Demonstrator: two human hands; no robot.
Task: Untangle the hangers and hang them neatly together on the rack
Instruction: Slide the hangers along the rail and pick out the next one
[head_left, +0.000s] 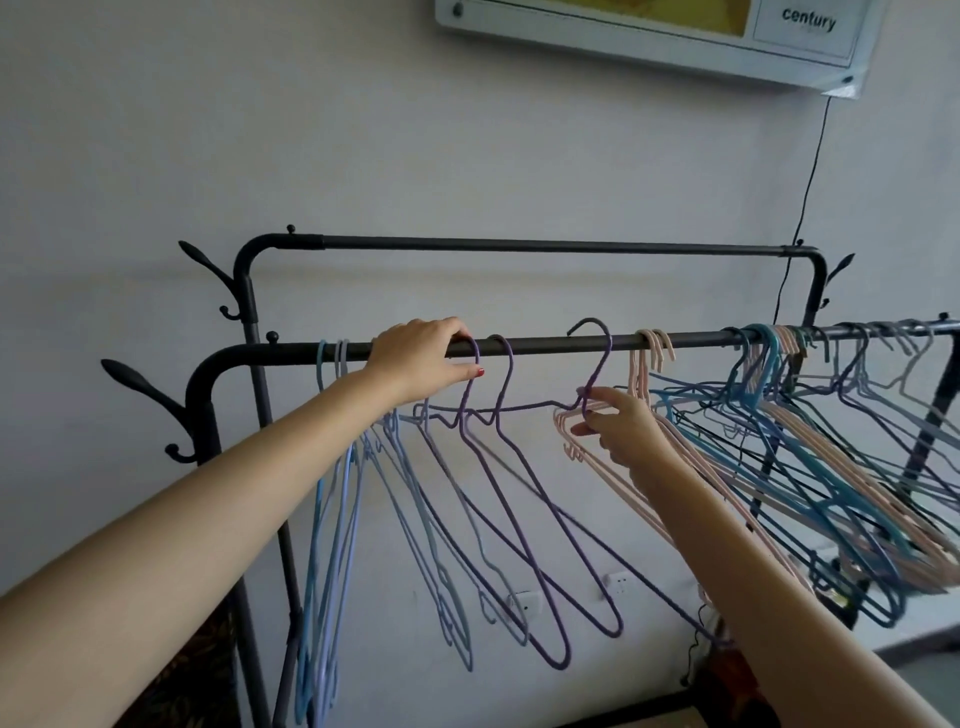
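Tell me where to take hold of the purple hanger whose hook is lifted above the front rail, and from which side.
Grip the purple hanger at its neck, just below the hook, where the right hand already pinches it. Come from the front, on the person's side: the wall is behind, and the pink hangers crowd its right. The hook's tip sits above the front rail, so a neck grip likely steers it best.

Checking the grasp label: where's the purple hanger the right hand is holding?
Head view, centre: purple hanger pinched at its neck by the right hand, hook over the front rail, pink hangers just right of it.
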